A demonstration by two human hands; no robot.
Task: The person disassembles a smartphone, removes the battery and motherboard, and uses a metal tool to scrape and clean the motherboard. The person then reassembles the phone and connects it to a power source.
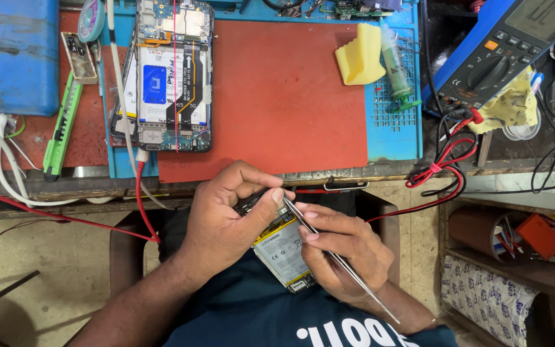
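Right hand (345,247) pinches tweezers (338,260), tips at top of opened phone (281,247) that left hand (226,218) grips over lap. Back's off, battery exposed; work looks mid-way. Beyond, 2nd stripped phone (171,77) lies on surface's red mat (284,96).

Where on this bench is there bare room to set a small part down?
The red rubber mat is bare between the opened phone with exposed battery on its left and the yellow foam wedge at its upper right. The blue grid tray has a bare strip below the green syringe. The corner around the blue multimeter is crowded with leads.
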